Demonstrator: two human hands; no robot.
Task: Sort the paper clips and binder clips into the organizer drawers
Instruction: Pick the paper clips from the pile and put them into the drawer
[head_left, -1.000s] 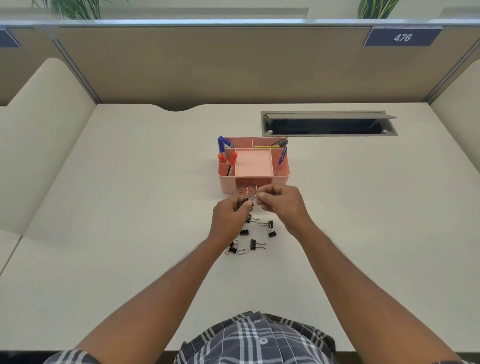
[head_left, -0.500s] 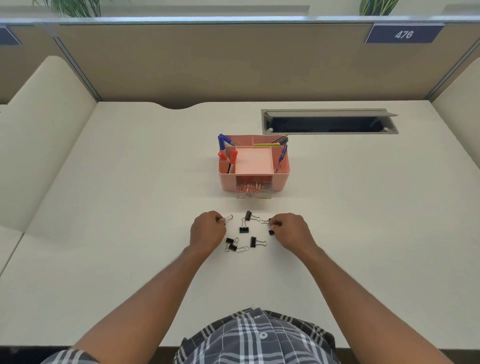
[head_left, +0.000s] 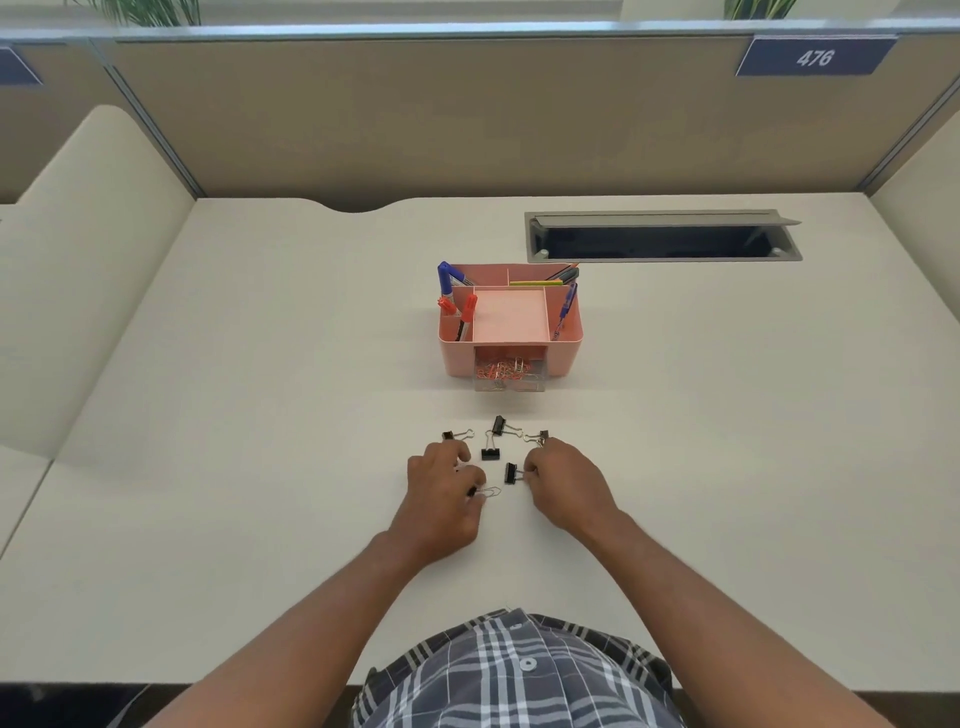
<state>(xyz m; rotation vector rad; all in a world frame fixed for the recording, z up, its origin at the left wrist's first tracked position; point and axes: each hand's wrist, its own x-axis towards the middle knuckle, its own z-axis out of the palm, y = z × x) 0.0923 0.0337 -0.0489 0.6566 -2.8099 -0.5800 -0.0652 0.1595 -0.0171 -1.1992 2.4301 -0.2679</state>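
My right hand (head_left: 563, 480) is pinching a binder clip (head_left: 511, 473) at its wire handles; my left hand (head_left: 441, 488) is closing fingers on another clip (head_left: 485, 491). Three more clips (head_left: 490, 453) are lying just beyond, the open paper-clip drawer (head_left: 509, 375) farther ahead.

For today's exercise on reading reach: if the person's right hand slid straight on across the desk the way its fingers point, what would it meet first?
The right hand points forward and left. It would likely meet first the black binder clip at its fingertips, which it may already touch, then probably the one just beyond. Depth is hard to judge.
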